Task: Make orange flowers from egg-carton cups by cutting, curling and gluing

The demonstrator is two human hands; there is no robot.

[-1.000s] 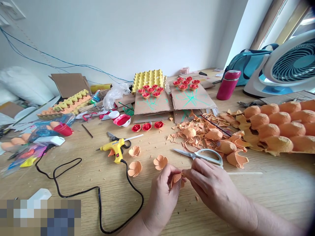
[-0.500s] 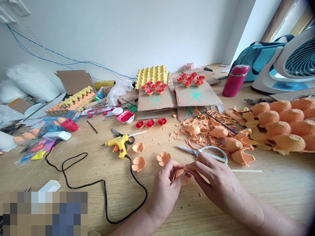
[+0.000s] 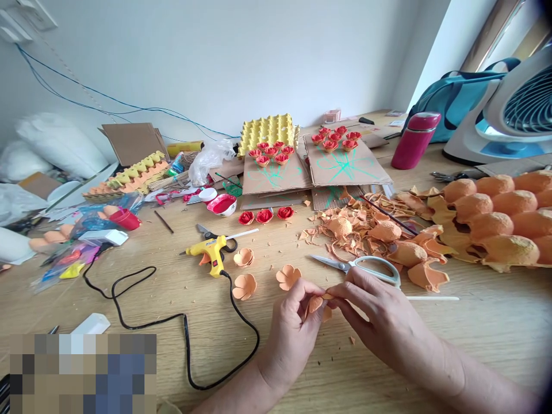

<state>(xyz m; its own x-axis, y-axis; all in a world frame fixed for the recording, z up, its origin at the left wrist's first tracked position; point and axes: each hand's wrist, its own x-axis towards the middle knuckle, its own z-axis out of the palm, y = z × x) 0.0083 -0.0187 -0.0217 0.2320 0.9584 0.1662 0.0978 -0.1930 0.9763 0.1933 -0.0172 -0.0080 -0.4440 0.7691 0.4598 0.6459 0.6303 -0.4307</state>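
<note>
An orange egg-carton flower (image 3: 315, 303) with cut petals is between my two hands, partly hidden by the fingers. My left hand (image 3: 295, 328) is closed around it. With thumb and forefinger, my right hand (image 3: 379, 316) pinches one petal edge of the same piece. Just beyond my fingers lie a flat-opened petal cup (image 3: 288, 278), another petal cup (image 3: 244, 286) and a stacked cup (image 3: 244, 257). Grey-handled scissors (image 3: 375, 270) rest on the table behind my right hand. A yellow glue gun (image 3: 210, 253) lies to the left, over black scissors (image 3: 228, 244).
Carton scraps (image 3: 345, 224) pile up at right beside an orange egg tray (image 3: 504, 213). Cardboard sheets (image 3: 349, 167) carrying red flowers (image 3: 271, 150) stand at the back. A black cord (image 3: 185, 339) loops across the left. A pink bottle (image 3: 416, 141) and a fan (image 3: 517, 115) stand far right.
The view has shifted very slightly. Both hands keep almost the same hold on the flower, with only a tiny movement of its petals.
</note>
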